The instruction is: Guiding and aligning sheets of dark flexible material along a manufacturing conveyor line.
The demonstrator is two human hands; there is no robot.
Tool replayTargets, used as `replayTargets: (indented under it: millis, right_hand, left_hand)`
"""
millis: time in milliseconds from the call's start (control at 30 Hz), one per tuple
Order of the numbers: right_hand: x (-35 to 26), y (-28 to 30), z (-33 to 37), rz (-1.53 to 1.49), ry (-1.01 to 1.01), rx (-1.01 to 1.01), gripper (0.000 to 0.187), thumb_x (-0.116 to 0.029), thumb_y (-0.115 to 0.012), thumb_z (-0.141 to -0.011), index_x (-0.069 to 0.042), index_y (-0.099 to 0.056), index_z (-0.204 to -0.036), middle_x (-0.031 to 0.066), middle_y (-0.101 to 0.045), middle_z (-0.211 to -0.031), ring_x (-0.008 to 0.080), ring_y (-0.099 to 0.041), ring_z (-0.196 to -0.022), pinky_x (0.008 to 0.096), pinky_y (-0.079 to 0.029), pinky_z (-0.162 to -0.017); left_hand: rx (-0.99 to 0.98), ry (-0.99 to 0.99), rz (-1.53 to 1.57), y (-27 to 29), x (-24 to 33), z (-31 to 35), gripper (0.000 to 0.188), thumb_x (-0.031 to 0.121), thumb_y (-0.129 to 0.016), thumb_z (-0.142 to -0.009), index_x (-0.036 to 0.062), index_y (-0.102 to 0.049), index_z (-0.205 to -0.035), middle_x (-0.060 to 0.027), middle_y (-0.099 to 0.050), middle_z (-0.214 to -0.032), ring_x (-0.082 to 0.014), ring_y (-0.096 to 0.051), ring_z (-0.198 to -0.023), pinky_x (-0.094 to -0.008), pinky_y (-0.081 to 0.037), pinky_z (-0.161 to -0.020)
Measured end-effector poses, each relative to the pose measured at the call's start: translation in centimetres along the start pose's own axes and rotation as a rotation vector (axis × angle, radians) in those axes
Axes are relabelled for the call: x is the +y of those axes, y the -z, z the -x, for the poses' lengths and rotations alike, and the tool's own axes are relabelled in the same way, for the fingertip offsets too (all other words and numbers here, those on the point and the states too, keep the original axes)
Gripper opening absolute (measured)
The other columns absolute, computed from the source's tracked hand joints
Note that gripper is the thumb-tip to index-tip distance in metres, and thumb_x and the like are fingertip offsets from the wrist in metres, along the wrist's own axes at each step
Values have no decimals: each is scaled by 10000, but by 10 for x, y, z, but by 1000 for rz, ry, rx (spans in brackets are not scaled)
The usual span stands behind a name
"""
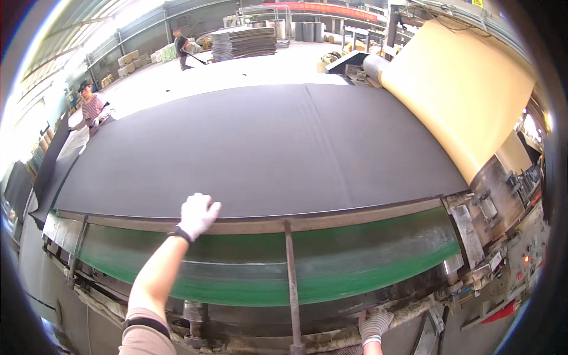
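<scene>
A wide dark grey sheet point(225, 142) spreads over the machine bed, with a low ridge running across it on the right. At its near edge, left of the middle, is my left hand point(199, 214) in a white glove. The thumb stands apart from the bent fingers, and I see nothing held between them. Low on the right, my right hand point(376, 325) in a striped glove is closed on a cloth-wrapped rail point(409, 312) along the machine's front; its fingertips are partly hidden. Between the two hands' levels lies a green belt point(367, 251) under the sheet.
An upright metal bar point(291, 284) crosses before the belt. At right, a tan sheet point(461, 89) slopes above machinery with a lit red lamp point(526, 259). A co-worker point(93, 107) stands far left; another person point(181, 48) is farther back, near stacked dark sheets point(244, 44).
</scene>
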State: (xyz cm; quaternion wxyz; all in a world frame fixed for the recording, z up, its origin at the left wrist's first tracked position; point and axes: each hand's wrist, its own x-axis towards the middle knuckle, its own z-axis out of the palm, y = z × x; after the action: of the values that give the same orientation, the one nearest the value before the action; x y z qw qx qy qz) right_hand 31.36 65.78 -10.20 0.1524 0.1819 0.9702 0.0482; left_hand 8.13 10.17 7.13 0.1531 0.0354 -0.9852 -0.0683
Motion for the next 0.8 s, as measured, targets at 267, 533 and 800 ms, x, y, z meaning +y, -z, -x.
replayTargets:
  millis: [267,533,800]
  right_hand:
    - [-12,12,1,27,7,75,358,-466,-544,-895,-194,-774,-878,44,-752,-935,271,-667,-1052,469,-417,-915]
    - [2,-10,11,-96,162,417,421,-531,-572,-908,-161,-771,-941,155,-745,-906,331,-696,-887,526,-490,-829]
    - [-2,-2,8,-91,154,394,405,-533,-580,-900,-177,-756,-979,128,-739,-918,319,-683,-901,517,-473,-845]
  left_hand:
    - [-138,-158,73,-18,76,-7,456,497,-626,-905,63,-675,-1033,-155,-660,-1007,-355,-634,-953,-481,-509,-839]
    - [380,-215,216,-33,13,11,474,267,-703,-857,41,-582,-1256,-205,-653,-1167,-397,-623,-1089,-474,-508,-950]
    - [180,166,-77,-27,-39,11,313,437,-612,-914,139,-694,-863,-138,-655,-933,-345,-645,-909,-494,-527,-813]
